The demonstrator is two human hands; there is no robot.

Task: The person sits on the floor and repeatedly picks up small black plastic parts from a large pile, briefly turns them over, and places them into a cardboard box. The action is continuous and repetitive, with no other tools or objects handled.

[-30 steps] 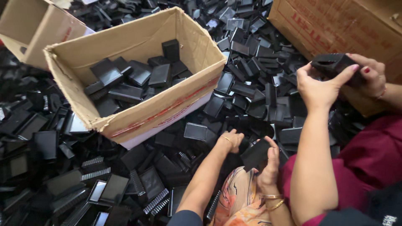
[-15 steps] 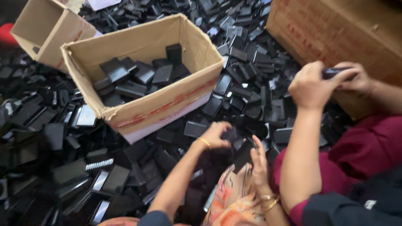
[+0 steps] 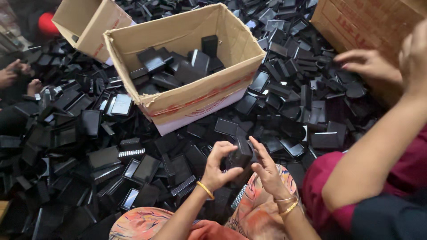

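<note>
My left hand and my right hand meet low in the middle of the view, both closed around one black plastic piece. The left hand grips it from the left with curled fingers. My right hand presses its fingers along the piece's right side. Gold bangles sit on both wrists. Below the hands lies a deep pile of black plastic pieces covering the floor. My orange patterned clothing shows at the bottom edge.
An open cardboard box, partly filled with black pieces, stands just beyond my hands. A second box lies upper left, a large one upper right. A co-worker's arm and hand fill the right side. Another person's hands are far left.
My left hand rose off the pile and joined my right hand on the black piece. The co-worker's raised hands parted; one now reaches down to the pile.
</note>
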